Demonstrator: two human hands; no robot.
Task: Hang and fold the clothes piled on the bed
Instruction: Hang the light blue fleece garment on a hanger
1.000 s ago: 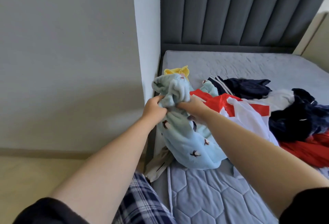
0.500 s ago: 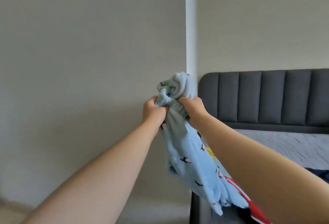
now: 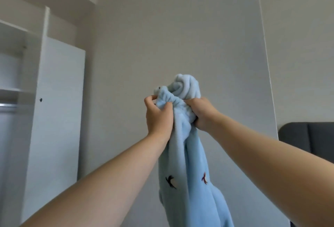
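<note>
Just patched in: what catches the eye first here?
A pale blue garment, bunched at the top and hanging down, fills the centre, gripped by the left hand and right hand. An open white wardrobe stands at the left; a dark headboard shows at the right edge.

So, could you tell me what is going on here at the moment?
A person holds a light blue fleece garment up in the air with both hands. The left hand and the right hand grip its bunched top close together, and the rest hangs down between the forearms. A white wardrobe stands at left.
</note>
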